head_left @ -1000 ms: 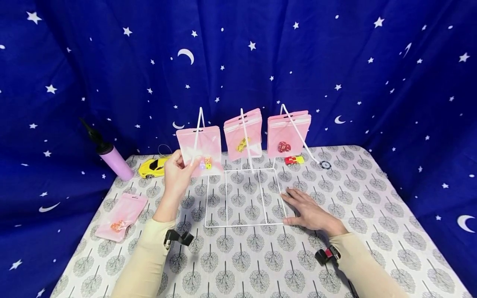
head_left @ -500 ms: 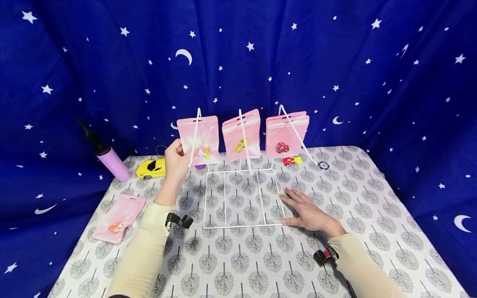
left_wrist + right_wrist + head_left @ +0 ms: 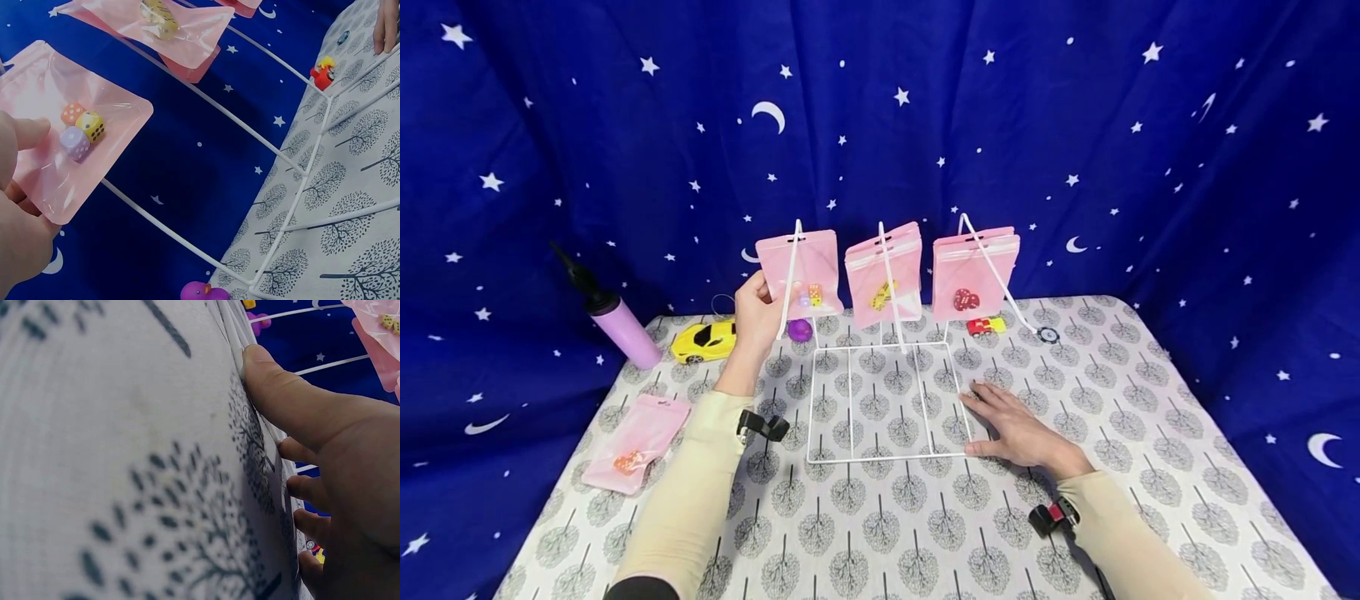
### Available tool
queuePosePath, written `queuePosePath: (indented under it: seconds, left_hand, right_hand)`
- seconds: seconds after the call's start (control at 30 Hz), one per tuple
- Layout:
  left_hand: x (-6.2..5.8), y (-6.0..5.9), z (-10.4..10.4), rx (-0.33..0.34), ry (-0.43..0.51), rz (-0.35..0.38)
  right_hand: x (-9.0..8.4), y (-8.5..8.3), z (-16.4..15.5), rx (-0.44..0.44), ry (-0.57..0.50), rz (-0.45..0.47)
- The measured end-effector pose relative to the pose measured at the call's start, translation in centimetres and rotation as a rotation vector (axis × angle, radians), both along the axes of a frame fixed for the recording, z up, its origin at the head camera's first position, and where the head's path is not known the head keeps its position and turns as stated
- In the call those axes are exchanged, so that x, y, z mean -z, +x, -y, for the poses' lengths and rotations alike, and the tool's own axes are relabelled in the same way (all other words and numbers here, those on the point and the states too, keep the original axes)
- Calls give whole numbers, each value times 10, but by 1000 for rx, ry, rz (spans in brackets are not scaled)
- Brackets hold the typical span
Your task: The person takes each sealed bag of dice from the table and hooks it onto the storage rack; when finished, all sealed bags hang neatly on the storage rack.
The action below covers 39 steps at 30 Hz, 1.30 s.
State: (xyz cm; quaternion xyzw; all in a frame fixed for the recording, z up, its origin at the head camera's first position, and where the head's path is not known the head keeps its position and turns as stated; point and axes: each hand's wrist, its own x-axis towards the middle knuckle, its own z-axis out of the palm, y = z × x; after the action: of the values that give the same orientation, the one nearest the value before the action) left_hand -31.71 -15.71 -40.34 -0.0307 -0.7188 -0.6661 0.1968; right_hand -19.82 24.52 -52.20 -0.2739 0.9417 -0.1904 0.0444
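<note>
At the left hook of a white wire rack (image 3: 887,457), my left hand (image 3: 757,315) pinches the left edge of a pink zip bag (image 3: 812,257). In the left wrist view, orange, yellow and lilac dice (image 3: 75,143) show through that bag, thumb in front and fingers behind. The bag's slotted top lies at the hook wire; whether it hangs there by itself I cannot tell. My right hand (image 3: 1021,427) rests on the tablecloth with fingers spread, touching the right side of the rack's base. Pink bags hang on the middle hook (image 3: 883,258) and the right hook (image 3: 988,254).
Another pink bag (image 3: 643,429) with orange dice lies at the table's left. Behind stand a yellow toy car (image 3: 706,341), a lilac pump (image 3: 625,333) and a purple rubber duck (image 3: 800,331). A red-yellow toy car (image 3: 985,326) and a dark round chip (image 3: 1047,335) lie at back right.
My left hand has moved the bag up and back along the left hook, uncovering the purple duck below. My right hand stays at the rack's base.
</note>
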Motion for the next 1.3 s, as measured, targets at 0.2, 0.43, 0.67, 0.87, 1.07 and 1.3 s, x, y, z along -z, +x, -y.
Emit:
queuePosePath:
  seconds: [0.2,0.43,0.67,0.87,1.07,1.3]
  left_hand:
    - [5,-1,4,39,-9,6]
    - [10,12,21,67,-115,29]
    - [6,43,38,54,-212,56]
    - [7,65,60,52,-274,104]
    - [7,89,87,32,-324,152]
    - [16,114,113,-21,-337,148]
  right_hand:
    - [0,0,0,3,-2,7]
    - [0,0,0,5,-5,4]
    - [-3,1,1,3,-22,-23]
    - [-2,0,1,-2,-24,-26]
    - [-2,-2,-1,-1,-22,-13]
    - [1,-2,0,2,-16,-6]
